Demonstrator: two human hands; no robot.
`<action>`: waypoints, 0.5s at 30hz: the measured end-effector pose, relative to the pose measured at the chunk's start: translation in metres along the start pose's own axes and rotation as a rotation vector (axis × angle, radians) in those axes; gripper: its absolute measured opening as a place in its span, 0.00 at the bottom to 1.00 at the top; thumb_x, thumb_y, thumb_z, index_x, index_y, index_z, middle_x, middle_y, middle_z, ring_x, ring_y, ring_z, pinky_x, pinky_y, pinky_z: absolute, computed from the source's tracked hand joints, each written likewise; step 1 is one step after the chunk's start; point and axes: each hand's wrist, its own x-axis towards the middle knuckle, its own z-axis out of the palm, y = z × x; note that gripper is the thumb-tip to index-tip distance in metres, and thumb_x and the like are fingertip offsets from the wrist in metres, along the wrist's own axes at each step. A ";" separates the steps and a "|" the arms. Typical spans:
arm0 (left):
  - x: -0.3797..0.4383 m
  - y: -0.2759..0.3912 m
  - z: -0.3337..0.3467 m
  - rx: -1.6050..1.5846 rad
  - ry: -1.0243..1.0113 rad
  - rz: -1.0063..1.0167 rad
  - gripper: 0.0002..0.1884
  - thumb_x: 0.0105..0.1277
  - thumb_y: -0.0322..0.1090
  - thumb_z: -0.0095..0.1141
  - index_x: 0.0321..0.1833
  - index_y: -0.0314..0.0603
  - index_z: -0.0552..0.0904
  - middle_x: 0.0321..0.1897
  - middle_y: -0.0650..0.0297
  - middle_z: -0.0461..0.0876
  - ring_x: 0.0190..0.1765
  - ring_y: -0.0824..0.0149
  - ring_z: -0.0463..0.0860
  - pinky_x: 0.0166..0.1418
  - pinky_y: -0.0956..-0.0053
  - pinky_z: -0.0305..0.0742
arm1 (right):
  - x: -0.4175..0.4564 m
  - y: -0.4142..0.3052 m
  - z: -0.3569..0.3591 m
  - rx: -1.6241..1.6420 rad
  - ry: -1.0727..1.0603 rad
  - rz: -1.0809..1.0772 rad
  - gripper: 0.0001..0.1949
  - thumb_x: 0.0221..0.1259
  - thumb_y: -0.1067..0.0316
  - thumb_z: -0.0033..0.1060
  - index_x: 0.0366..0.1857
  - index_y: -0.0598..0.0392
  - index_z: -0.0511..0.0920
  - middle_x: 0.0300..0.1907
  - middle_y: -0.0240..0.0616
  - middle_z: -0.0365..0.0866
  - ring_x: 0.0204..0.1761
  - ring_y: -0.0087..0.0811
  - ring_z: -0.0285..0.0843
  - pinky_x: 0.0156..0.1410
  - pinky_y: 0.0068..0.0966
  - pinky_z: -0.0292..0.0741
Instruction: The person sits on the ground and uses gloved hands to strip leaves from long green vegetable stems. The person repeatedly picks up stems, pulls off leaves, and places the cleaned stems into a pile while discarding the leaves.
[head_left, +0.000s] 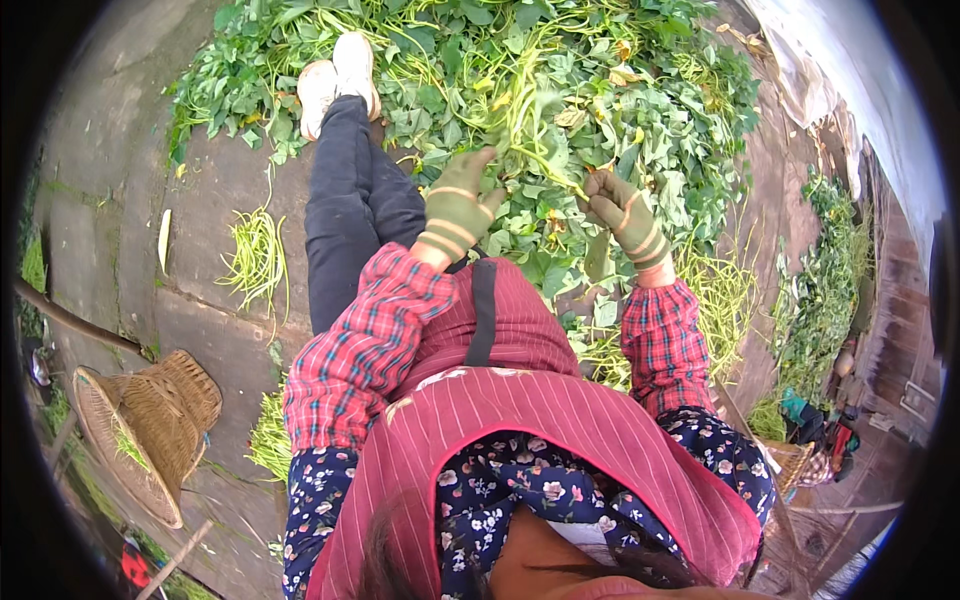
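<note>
Both my hands wear green gloves with pale stripes. My right hand (621, 217) pinches the end of a thick pale-green stem (555, 174), part of a leafy vine that stretches up and left. My left hand (463, 201) is beside the vine's leaves, its thumb and fingers apart; whether it touches a leaf is blurred. Under and beyond both hands spreads a large heap of leafy green vines (652, 127). Long bare green stems (716, 307) lie in a pile to the right of my right forearm.
My outstretched legs end in white shoes (352, 64) at the heap's edge. A small bunch of stems (259, 255) lies on the concrete floor (202, 330) at left, with a woven basket (169, 397) below. More vines (814, 300) and a person (821, 435) are at right.
</note>
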 end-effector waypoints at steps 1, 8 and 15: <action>0.005 0.016 0.000 0.050 -0.019 0.041 0.19 0.53 0.30 0.60 0.49 0.44 0.77 0.41 0.56 0.79 0.44 0.55 0.78 0.47 0.66 0.74 | -0.009 -0.009 0.000 -0.028 -0.053 -0.022 0.05 0.55 0.71 0.47 0.33 0.58 0.71 0.29 0.29 0.72 0.32 0.19 0.69 0.37 0.16 0.67; 0.005 0.034 -0.011 -0.022 -0.291 0.044 0.13 0.57 0.34 0.58 0.44 0.40 0.80 0.32 0.52 0.81 0.37 0.55 0.80 0.42 0.67 0.73 | -0.049 -0.059 0.003 0.003 -0.047 -0.080 0.16 0.56 0.62 0.47 0.46 0.58 0.72 0.31 0.32 0.78 0.32 0.21 0.72 0.38 0.17 0.69; 0.012 0.024 -0.043 -0.729 0.000 -0.495 0.13 0.60 0.39 0.57 0.37 0.34 0.81 0.20 0.67 0.78 0.23 0.77 0.72 0.29 0.80 0.66 | -0.034 -0.028 -0.023 -0.104 0.197 -0.112 0.18 0.57 0.59 0.52 0.48 0.59 0.75 0.29 0.36 0.79 0.30 0.25 0.77 0.35 0.18 0.72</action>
